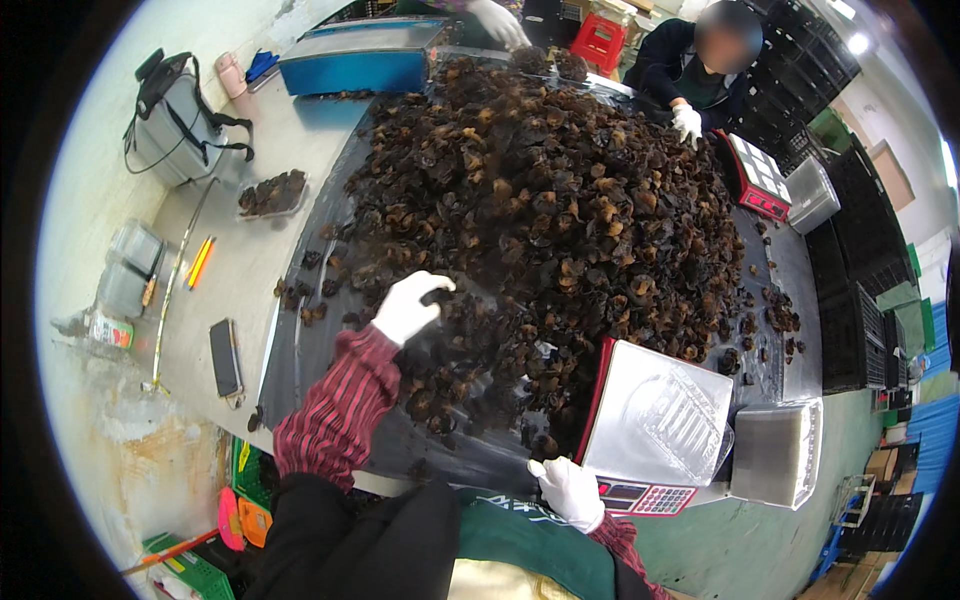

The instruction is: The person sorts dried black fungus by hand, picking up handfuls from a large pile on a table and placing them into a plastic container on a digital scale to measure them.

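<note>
A large heap of dried black wood-ear fungus (540, 195) covers the dark plastic sheet (367, 450) on the table. My left hand (409, 307), in a white glove, is at the heap's near left edge, with finger and thumb curved apart. Something dark shows in that gap; whether it is held is unclear. My right hand (568, 491), also gloved, has its fingers curled in beside the front left corner of a red digital scale (600, 390). One dark fungus piece (546, 448) lies right by its fingertips. A clear plastic tray (671, 420) rests on the scale's metal pan.
Stacked clear trays (776, 454) stand right of the scale. A second scale (757, 176) is at the far right, near a co-worker's gloved hand (686, 124). Another gloved hand (499, 22) reaches in at the back. Along the left lie a phone (225, 358) and a filled tray (274, 193).
</note>
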`<state>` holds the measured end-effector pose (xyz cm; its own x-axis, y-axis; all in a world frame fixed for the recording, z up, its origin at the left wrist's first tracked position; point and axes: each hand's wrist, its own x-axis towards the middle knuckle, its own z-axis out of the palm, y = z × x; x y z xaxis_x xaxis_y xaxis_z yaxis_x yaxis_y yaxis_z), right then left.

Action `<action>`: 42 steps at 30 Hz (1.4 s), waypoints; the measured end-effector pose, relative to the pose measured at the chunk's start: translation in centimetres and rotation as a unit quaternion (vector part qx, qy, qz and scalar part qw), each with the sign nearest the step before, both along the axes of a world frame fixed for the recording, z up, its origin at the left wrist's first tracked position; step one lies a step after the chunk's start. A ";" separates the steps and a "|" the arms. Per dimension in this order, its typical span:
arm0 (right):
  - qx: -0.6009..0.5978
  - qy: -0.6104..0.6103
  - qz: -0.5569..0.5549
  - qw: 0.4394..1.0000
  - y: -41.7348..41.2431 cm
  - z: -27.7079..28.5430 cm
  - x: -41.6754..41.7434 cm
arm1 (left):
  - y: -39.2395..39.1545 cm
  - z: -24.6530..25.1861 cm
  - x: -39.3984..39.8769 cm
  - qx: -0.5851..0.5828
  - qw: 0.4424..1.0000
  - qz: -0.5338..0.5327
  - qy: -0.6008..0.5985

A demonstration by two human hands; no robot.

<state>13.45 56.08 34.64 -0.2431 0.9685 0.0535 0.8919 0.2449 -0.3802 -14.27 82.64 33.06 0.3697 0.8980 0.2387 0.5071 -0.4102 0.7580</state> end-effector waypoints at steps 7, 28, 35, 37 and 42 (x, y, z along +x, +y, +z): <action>-0.017 -0.010 0.039 0.999 0.4 0.8 -1.1 | -17.0 3.5 -14.5 -0.010 0.966 0.254 0.037; 0.000 -0.005 0.051 0.999 -2.7 1.2 -1.2 | -10.7 -1.3 -0.6 0.120 0.960 0.049 0.247; -0.036 -0.009 0.049 0.998 -3.9 1.3 -1.3 | -8.9 -4.7 8.3 0.054 0.941 -0.035 0.331; -0.035 -0.003 0.041 0.999 -4.1 1.1 -1.5 | -10.7 -5.7 6.3 0.087 0.956 -0.011 0.280; -0.031 0.016 0.045 0.998 -4.0 0.5 -2.0 | -15.7 -2.9 2.8 0.125 0.967 0.060 0.215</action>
<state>11.45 52.12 35.15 -0.3291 0.9443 0.0041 0.8541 0.2995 -0.4252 -11.44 66.91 30.15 0.3792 0.8746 0.3021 0.8084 -0.4720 0.3518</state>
